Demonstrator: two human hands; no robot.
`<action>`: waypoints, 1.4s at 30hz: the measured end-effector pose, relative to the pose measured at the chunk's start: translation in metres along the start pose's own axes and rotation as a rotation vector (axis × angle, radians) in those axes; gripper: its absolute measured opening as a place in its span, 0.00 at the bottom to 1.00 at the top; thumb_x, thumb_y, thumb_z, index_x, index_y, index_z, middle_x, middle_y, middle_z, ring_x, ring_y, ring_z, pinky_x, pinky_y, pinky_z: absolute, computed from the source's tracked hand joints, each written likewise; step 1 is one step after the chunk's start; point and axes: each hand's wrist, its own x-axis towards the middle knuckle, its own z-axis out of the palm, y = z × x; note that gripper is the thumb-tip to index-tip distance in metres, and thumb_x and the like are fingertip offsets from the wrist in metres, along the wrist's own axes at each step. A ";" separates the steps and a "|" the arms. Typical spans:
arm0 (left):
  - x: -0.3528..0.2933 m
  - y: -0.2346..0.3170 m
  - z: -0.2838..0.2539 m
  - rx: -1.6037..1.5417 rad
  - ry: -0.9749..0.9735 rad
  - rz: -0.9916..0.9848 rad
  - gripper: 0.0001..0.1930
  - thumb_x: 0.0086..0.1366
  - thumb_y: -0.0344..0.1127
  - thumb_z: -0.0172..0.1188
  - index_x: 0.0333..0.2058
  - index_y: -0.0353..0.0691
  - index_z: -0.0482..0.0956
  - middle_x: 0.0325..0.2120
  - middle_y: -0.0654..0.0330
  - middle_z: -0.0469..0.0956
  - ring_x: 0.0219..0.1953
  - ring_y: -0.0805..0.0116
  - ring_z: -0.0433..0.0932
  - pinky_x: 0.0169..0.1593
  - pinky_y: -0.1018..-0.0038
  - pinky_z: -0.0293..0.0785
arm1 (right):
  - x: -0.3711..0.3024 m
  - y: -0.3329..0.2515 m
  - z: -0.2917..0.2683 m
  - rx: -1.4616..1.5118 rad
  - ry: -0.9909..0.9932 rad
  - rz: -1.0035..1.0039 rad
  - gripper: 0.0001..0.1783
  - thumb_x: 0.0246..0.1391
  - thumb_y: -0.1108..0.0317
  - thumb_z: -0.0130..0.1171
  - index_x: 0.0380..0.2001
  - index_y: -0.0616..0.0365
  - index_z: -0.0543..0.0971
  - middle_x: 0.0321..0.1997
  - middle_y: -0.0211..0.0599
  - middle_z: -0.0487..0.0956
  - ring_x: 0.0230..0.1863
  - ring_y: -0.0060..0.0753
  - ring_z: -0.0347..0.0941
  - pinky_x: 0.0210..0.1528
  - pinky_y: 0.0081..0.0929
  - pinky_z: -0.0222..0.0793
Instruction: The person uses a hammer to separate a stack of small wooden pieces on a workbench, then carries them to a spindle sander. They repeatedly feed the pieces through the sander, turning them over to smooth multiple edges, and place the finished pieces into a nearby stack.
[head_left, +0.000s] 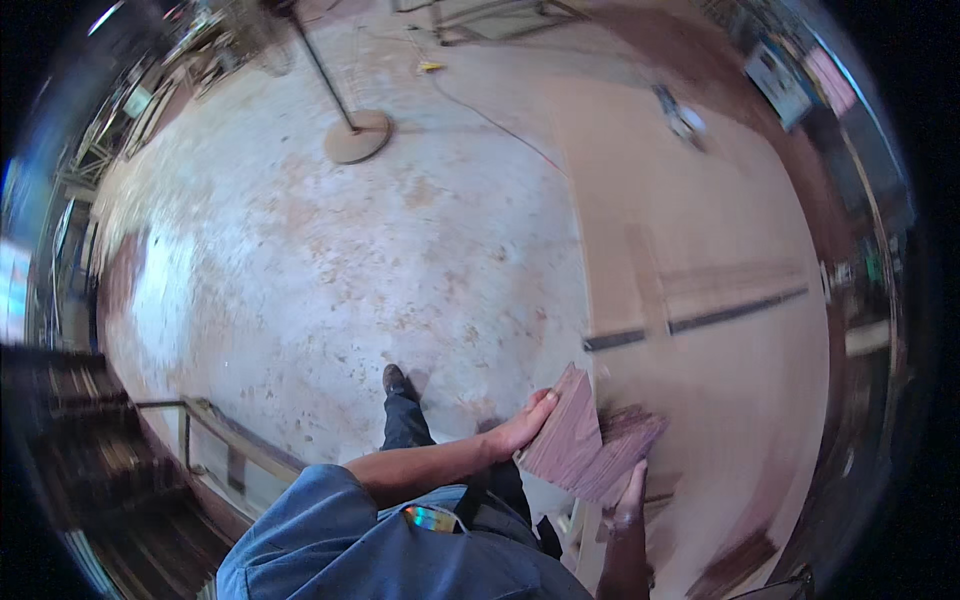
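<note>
A reddish-brown piece of wood (572,452) with clear grain and a V-shaped notch in its upper side is held in front of my body. My left hand (525,424) grips its left edge, thumb over the face and the other fingers mostly behind it. Lower on the right, my right hand (628,497) is closed on the same piece near its bottom edge, its fingers partly hidden. The piece tilts over the near end of a wide tan panel (720,220). Motion blur softens the piece's right end.
Across the panel lies a dark strip (740,308); a blurred tool (682,118) rests at its far end. A round-based stand (358,140) and a cord (490,118) are on the stained floor (330,270). Lower left are a wooden frame (240,452) and stacked dark boards (110,460).
</note>
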 end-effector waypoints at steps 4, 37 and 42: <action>-0.055 0.074 -0.094 0.045 0.078 0.140 0.37 0.75 0.63 0.32 0.68 0.37 0.52 0.63 0.51 0.60 0.66 0.63 0.57 0.69 0.66 0.51 | 0.006 -0.024 0.148 -0.235 -0.179 -0.030 0.45 0.65 0.33 0.39 0.73 0.53 0.51 0.73 0.44 0.58 0.71 0.49 0.58 0.70 0.47 0.57; -0.448 0.523 -1.136 -0.906 1.006 0.781 0.42 0.70 0.71 0.33 0.68 0.41 0.59 0.63 0.55 0.66 0.63 0.55 0.67 0.66 0.57 0.65 | 0.329 0.280 1.512 -0.602 -1.453 0.448 0.32 0.73 0.55 0.39 0.72 0.59 0.51 0.71 0.39 0.63 0.71 0.32 0.58 0.72 0.34 0.52; -0.484 0.637 -1.310 -0.845 0.932 0.799 0.43 0.70 0.71 0.33 0.68 0.41 0.58 0.63 0.55 0.66 0.64 0.57 0.67 0.67 0.58 0.65 | 0.370 0.315 1.691 -0.600 -1.345 0.447 0.32 0.72 0.50 0.41 0.67 0.62 0.59 0.66 0.43 0.69 0.65 0.37 0.67 0.68 0.39 0.61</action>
